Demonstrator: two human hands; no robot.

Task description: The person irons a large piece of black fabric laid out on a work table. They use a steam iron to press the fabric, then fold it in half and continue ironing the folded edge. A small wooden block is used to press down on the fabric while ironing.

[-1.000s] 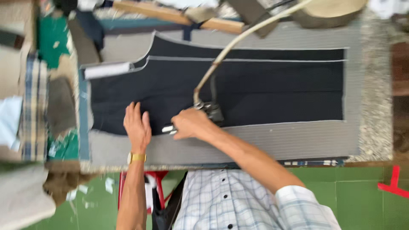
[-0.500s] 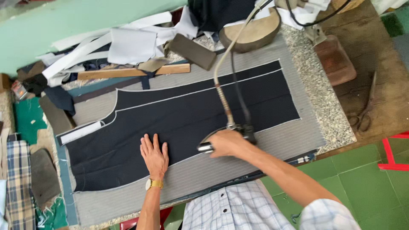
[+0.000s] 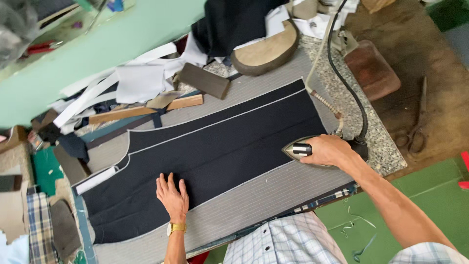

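While left hand (image 3: pixel 172 196) lies flat, open on dark cloth (image 3: pixel 205 151), right hand (image 3: pixel 330 150) grips metal iron (image 3: pixel 299 150).

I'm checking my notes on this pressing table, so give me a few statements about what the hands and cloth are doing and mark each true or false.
1. The right hand grips the iron. True.
2. The left hand lies flat on the dark cloth. True.
3. The iron sits at the cloth's left end. False: it is at the right end.
4. The scissors lie on the cloth. False: they lie on the wooden top, off to the right.
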